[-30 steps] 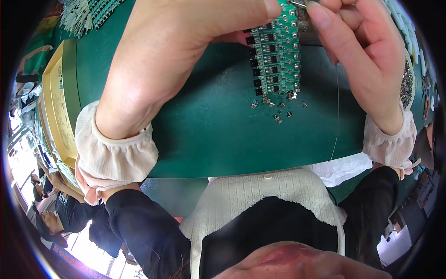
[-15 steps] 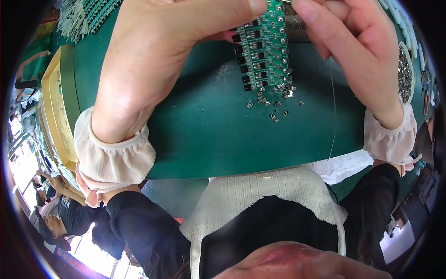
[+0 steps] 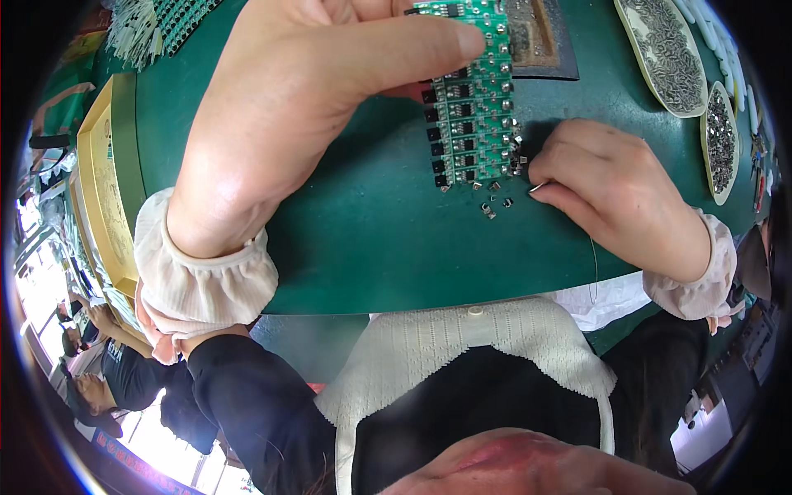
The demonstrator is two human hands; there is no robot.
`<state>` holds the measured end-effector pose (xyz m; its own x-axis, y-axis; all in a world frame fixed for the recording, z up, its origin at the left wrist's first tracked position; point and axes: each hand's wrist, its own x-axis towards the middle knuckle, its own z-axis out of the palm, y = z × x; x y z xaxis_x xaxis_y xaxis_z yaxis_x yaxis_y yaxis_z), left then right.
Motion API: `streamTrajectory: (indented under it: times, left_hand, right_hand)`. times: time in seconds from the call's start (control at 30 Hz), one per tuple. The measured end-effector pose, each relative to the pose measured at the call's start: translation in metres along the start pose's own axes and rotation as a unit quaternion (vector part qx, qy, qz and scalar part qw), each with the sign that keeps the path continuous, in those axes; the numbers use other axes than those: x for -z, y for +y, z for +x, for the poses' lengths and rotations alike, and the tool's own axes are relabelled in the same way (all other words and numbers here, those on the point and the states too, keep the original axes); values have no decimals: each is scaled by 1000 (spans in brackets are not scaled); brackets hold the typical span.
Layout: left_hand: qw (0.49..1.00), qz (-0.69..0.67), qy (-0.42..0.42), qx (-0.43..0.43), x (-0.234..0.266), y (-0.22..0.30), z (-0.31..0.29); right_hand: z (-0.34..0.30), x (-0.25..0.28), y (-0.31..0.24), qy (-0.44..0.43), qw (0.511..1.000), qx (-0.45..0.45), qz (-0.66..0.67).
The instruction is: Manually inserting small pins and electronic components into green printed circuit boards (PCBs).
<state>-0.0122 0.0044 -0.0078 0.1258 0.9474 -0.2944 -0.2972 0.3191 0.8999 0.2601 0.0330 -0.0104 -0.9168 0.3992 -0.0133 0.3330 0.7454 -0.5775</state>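
Note:
My left hand (image 3: 330,74) is closed on a long green circuit board panel (image 3: 487,107), its thumb pressed on the top face. The panel carries rows of black chips, solder dots and black parts along its left edge. Several small silvery metal parts (image 3: 492,202) lie on the table around the panel's near end. To the right of that end, my right hand (image 3: 615,186) is closed in a pinch. A thin silvery metal piece (image 3: 538,187) sticks out of its fingertips; the rest is hidden in the hand. Below this hand hangs a thin wire (image 3: 595,272).
Two oval trays of small metal parts stand at the right: a larger one (image 3: 697,99) and a smaller one (image 3: 707,157). A dark-framed shallow tray (image 3: 565,62) lies beyond the panel. At the left are a yellow box (image 3: 99,198) and more boards with white wires (image 3: 136,37).
My right hand has left the far end of the panel and come down toward me, beside the loose parts. The panel has shifted slightly nearer, still in my left hand.

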Motion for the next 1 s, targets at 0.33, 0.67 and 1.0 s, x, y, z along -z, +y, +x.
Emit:
streamTrajectory:
  times: [0.33,0.67,1.0]
  left_hand:
    - [995,-10,-34,-96,5,-4,4]
    - [995,-33,-35,-88,0,4,1]
    - [999,-30,-22,-24,1,-1,-1]
  right_hand:
    - [1,5,-3,4,997,-25,76]
    - [7,10,-2,34,994,-50,93]
    - [16,21,-6,37,992,-51,113]
